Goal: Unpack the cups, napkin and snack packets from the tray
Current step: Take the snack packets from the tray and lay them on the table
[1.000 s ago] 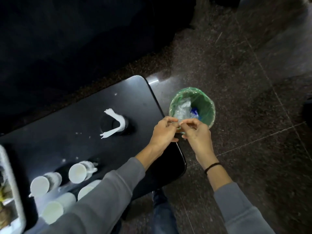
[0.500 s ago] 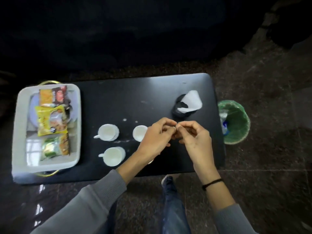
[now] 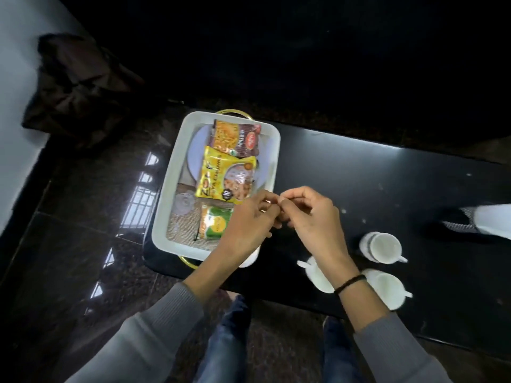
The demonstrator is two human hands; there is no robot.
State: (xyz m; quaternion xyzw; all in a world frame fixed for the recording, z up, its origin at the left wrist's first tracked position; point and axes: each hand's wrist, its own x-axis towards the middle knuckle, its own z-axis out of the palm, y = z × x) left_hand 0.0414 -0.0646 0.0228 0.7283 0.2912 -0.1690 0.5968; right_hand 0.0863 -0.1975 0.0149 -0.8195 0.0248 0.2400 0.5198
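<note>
The left hand (image 3: 249,225) and the right hand (image 3: 311,217) are held together, fingers curled and fingertips touching. Whether anything small is pinched in either grip cannot be told. The left hand is held over the near right part of the white tray (image 3: 166,205), and the right hand just right of the tray, above the black table (image 3: 387,175). A black wristband (image 3: 349,283) is worn on the right wrist, and both arms are covered by grey sleeves.

Three snack packets are laid in a row inside the tray. A brown-and-orange packet (image 3: 235,136) is placed at the tray's far end. A yellow packet (image 3: 225,178) lies at the tray's middle and overlaps the edge of the first. A green packet (image 3: 217,225) sits at the tray's near end and is partly hidden by the left hand. A pale round plate (image 3: 195,145) is seen under the two farther packets. Gold handles are fitted at both ends of the tray.

Three white cups are stood upright on the table, well to the right of the tray: one cup (image 3: 383,247) farther back, a second cup (image 3: 385,288) nearer, and a third cup (image 3: 318,277) partly covered by the right wrist. Farther right of the tray, a white napkin (image 3: 492,222) is held in a dark holder (image 3: 448,226).
</note>
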